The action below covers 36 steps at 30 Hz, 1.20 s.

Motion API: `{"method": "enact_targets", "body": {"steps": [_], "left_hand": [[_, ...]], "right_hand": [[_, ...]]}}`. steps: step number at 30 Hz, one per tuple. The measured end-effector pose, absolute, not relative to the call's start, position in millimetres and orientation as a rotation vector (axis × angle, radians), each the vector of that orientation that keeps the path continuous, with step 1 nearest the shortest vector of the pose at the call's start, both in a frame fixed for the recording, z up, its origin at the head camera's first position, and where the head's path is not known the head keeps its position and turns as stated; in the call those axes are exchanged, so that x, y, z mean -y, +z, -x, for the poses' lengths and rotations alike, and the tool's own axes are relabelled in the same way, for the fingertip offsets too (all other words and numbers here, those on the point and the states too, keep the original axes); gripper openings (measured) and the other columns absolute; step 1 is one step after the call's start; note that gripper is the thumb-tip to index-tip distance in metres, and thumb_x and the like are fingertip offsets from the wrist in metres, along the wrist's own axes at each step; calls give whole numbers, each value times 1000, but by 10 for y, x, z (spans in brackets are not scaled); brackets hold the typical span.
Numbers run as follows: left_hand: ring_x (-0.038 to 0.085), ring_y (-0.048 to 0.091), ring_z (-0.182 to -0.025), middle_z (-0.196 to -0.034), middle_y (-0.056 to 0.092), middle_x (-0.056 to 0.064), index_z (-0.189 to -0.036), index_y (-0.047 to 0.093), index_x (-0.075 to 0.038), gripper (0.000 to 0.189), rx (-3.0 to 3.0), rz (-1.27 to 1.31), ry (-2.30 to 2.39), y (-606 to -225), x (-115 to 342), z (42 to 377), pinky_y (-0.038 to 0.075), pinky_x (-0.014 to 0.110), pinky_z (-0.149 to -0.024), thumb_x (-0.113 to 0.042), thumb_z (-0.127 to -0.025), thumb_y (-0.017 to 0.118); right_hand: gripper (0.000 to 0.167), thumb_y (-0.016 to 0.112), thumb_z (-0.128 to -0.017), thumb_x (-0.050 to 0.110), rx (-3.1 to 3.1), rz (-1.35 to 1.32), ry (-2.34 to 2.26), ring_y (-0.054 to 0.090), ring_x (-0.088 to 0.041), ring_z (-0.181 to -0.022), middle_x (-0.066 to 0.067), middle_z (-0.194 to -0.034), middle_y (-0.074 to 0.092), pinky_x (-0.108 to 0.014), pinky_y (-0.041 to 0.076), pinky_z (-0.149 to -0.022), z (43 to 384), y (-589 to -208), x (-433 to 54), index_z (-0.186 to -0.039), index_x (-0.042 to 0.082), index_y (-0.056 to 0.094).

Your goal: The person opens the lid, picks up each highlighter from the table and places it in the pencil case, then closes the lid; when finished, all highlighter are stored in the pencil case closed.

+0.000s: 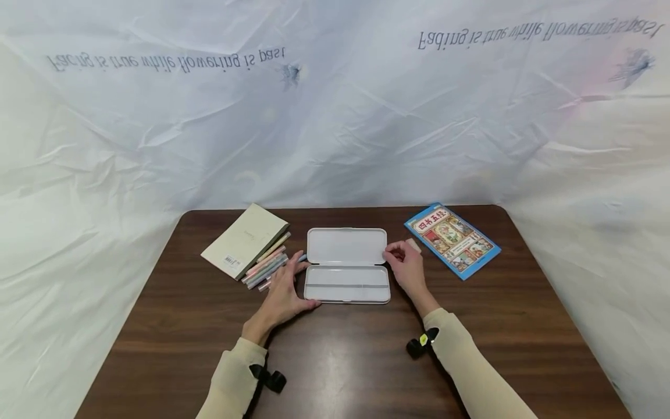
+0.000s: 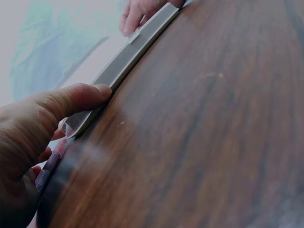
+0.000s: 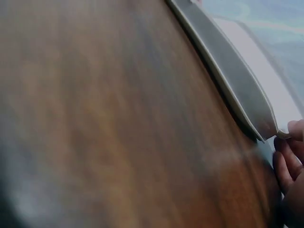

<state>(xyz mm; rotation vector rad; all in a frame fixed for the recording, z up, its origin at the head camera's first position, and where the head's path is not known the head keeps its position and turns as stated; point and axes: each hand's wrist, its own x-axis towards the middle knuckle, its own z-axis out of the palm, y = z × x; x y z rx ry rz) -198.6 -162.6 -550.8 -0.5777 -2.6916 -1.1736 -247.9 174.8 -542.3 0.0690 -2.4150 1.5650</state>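
Observation:
An open white pencil case [image 1: 348, 276] lies on the table, its lid [image 1: 346, 245] folded back on the far side. Inside the base, thin dividers [image 1: 335, 286] mark off compartments. My left hand [image 1: 282, 295] holds the base's left end, thumb on the front edge and fingers along the left side. In the left wrist view, that thumb [image 2: 90, 97] presses the front wall. My right hand [image 1: 408, 269] pinches the lid's right edge near the hinge. The right wrist view shows its thumb [image 3: 296, 129] on the lid and fingers below. Several pastel pens [image 1: 266, 269] lie beside my left hand, partly hidden by it.
A cream notebook [image 1: 246, 238] lies at the back left, touching the pens. At the back right is a blue-bordered booklet [image 1: 453, 240] with colourful pictures. A small pale block [image 1: 413, 245] sits just behind my right hand. White printed sheeting [image 1: 335, 145] hangs behind the brown table [image 1: 335, 361].

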Motion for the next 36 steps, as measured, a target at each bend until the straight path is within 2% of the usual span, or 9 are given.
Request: {"method": "enact_targets", "body": {"steps": [2,4,8,13,17,20,29,33,36], "left_hand": [[39,47,-131,-148,64,3,-165,27,-9,127,2703,570,-1167,-5506,1614,1997,22,67,-116,-34,-66,102],[39,48,-130,-147,64,3,-164,28,-8,127,2706,560,-1167,-5504,1608,2004,23,67,-115,-34,-65,102],[38,49,-127,-146,65,3,-164,28,-8,127,2698,552,-1156,-5498,1610,2012,25,67,-114,-33,-64,103],[39,49,-126,-146,65,4,-164,28,-8,127,2687,557,-1155,-5489,1610,2019,25,67,-114,-33,-64,102],[39,49,-126,-147,64,3,-164,28,-8,127,2694,555,-1157,-5502,1605,2027,25,66,-113,-35,-64,102],[39,49,-125,-147,65,4,-164,28,-8,127,2692,560,-1148,-5520,1600,2027,26,67,-112,-34,-64,102],[38,49,-122,-148,64,3,-164,28,-9,127,2707,566,-1153,-5527,1589,2018,25,67,-112,-33,-64,103],[37,49,-118,-148,63,3,-163,30,-8,124,2696,559,-1136,-5512,1599,2002,26,66,-111,-31,-64,103],[38,47,-124,-150,63,3,-162,34,-10,121,2687,563,-1134,-5499,1616,1974,27,63,-110,-32,-65,102]], "right_hand": [[14,75,-98,12,2468,-120,1500,68,-23,-102,-13,-110,76,-34,52,-90,2442,-5452,-1785,-110,5,76],[24,73,-101,18,2541,-202,1424,66,-31,-117,-14,-122,75,-46,49,-101,2404,-5470,-1832,-122,7,76],[55,72,-101,32,2731,-421,1259,46,-43,-146,-19,-151,59,-65,32,-117,2323,-5462,-1922,-148,6,60],[103,74,-92,58,2970,-670,996,17,-47,-159,-18,-171,31,-68,11,-123,2288,-5425,-1983,-166,6,28],[125,82,-79,67,3025,-748,950,14,-46,-160,-19,-174,24,-64,6,-126,2285,-5395,-2026,-168,5,20],[128,85,-76,67,3016,-780,945,17,-47,-159,-21,-172,26,-65,7,-126,2271,-5387,-2048,-167,3,22],[116,74,-87,69,3026,-729,758,19,-38,-161,-15,-174,26,-62,8,-126,2096,-5478,-2028,-169,7,20],[113,74,-87,67,2990,-727,736,22,-38,-160,-15,-173,29,-63,10,-126,2080,-5482,-1993,-168,6,23],[112,75,-86,67,2948,-736,740,27,-41,-158,-17,-170,33,-65,13,-125,2084,-5496,-1984,-166,4,27]]}}
